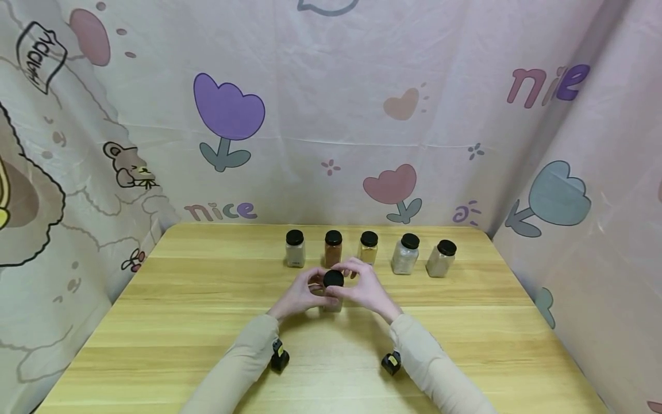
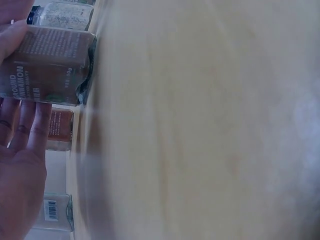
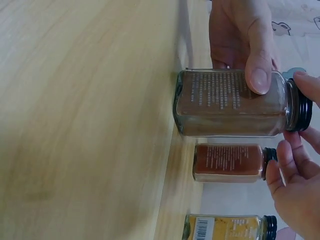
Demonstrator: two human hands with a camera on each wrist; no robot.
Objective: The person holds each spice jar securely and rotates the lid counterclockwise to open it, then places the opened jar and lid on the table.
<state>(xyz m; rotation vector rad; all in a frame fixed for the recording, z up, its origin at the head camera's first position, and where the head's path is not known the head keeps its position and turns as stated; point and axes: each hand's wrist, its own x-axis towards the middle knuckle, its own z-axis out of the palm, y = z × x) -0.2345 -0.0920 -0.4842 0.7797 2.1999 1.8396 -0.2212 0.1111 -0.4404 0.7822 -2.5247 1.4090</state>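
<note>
A square glass jar of ground cinnamon (image 3: 225,102), brown inside and printed with white text, stands upright in front of me. My left hand (image 1: 301,294) grips the jar's body from the left; its thumb lies across the near side in the right wrist view. My right hand (image 1: 366,286) pinches the black lid (image 3: 302,106) between thumb and fingers. The lid sits on the jar's neck. In the head view, both hands partly cover the jar. Just behind it stands a jar of reddish-brown powder (image 1: 333,252).
In a row at the back are also a pale jar (image 1: 295,253), a yellow jar (image 1: 368,250), a whitish jar (image 1: 405,257) and a beige jar (image 1: 439,262), all black-lidded. The wooden table (image 1: 207,322) ends at a patterned curtain (image 1: 310,115).
</note>
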